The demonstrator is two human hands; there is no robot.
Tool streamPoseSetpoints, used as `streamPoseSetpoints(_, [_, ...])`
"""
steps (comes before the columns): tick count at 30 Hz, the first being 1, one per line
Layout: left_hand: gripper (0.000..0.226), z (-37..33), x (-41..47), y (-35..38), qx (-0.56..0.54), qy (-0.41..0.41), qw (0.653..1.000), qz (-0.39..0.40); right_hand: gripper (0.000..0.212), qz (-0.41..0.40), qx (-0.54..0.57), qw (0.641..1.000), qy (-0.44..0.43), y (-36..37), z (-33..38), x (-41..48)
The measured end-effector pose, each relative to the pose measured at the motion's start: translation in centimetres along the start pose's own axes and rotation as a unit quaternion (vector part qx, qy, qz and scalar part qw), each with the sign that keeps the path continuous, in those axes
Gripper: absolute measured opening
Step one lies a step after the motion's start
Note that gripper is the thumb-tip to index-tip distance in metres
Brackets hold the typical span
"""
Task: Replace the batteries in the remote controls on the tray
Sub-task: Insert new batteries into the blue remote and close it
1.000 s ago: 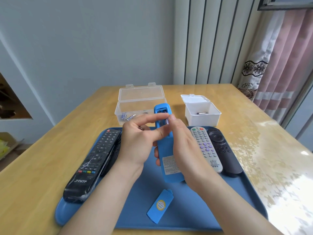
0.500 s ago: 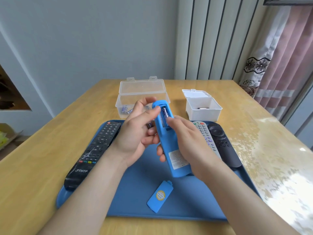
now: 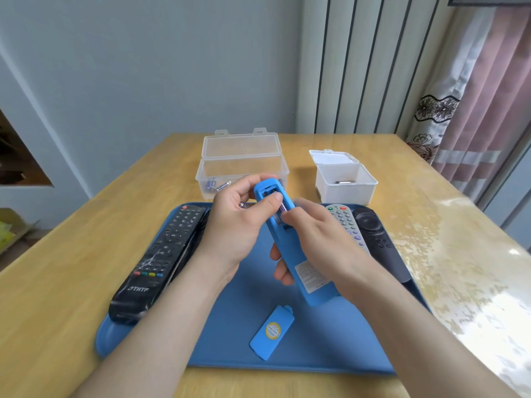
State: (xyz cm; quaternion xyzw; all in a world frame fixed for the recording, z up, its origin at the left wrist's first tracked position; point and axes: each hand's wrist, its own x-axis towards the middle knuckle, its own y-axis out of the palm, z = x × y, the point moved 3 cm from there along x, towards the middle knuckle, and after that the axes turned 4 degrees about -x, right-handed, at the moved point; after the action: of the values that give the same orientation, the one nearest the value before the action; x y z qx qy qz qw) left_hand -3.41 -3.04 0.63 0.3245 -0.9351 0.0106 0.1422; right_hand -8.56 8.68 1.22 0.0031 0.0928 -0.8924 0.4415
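Blue plastic front and centre: the blue remote (image 3: 288, 251) is held up above the tray (image 3: 230, 326), back side facing us, with its battery bay open at the far end. The left hand (image 3: 238, 222) curls round that far end, and its thumb presses down on a purple battery (image 3: 283, 208) sitting in the bay. The right hand (image 3: 324, 239) grips the body from the other side, fingers wrapped underneath and showing past the remote's left edge. Its forefinger tip meets the battery's near end, so both hands are clamped on the same remote!

Down on the tray, near its front edge, lies the loose battery cover (image 3: 272, 331), blue with a round yellow sticker. A black remote (image 3: 161, 259) lies along the tray's left side. On the right, a grey remote (image 3: 344, 225) and a dark remote (image 3: 373, 237) lie side by side, partly hidden behind the right hand.

Beyond the tray on the wooden table (image 3: 71, 268), a clear box (image 3: 241, 168) stands with its lid open and spare batteries (image 3: 214, 185) inside. To its right, a white box (image 3: 344, 193), also open, holds one battery.
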Motion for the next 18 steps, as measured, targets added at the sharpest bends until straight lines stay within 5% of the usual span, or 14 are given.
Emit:
streamPoseSetpoints(4, [0.014,-0.1,-0.1,0.2,-0.084,-0.07,0.994,0.013,0.017,-0.029,-0.004,0.999,-0.016,0.0,-0.1,0.3])
streamPoseSetpoints(7, [0.016,0.0,0.4,-0.4,-0.318,-0.174,0.931,-0.032,0.019,-0.062,0.065,0.996,-0.006,-0.3,-0.3,0.5])
streamPoseSetpoints(10, [0.023,0.1,0.4,-0.4,-0.413,-0.191,0.89,-0.024,0.024,-0.062,0.184,0.98,0.041,-0.9,-0.4,0.5])
streamPoseSetpoints(13, [0.019,0.3,0.2,0.2,-0.376,-0.156,0.913,-0.001,0.029,-0.025,0.243,0.967,0.076,-0.8,-0.8,0.7])
streamPoseSetpoints(18, [0.013,-0.1,-0.2,1.0,-0.284,-0.088,0.953,0.05,0.021,-0.003,0.316,0.948,0.02,0.1,-1.2,1.1])
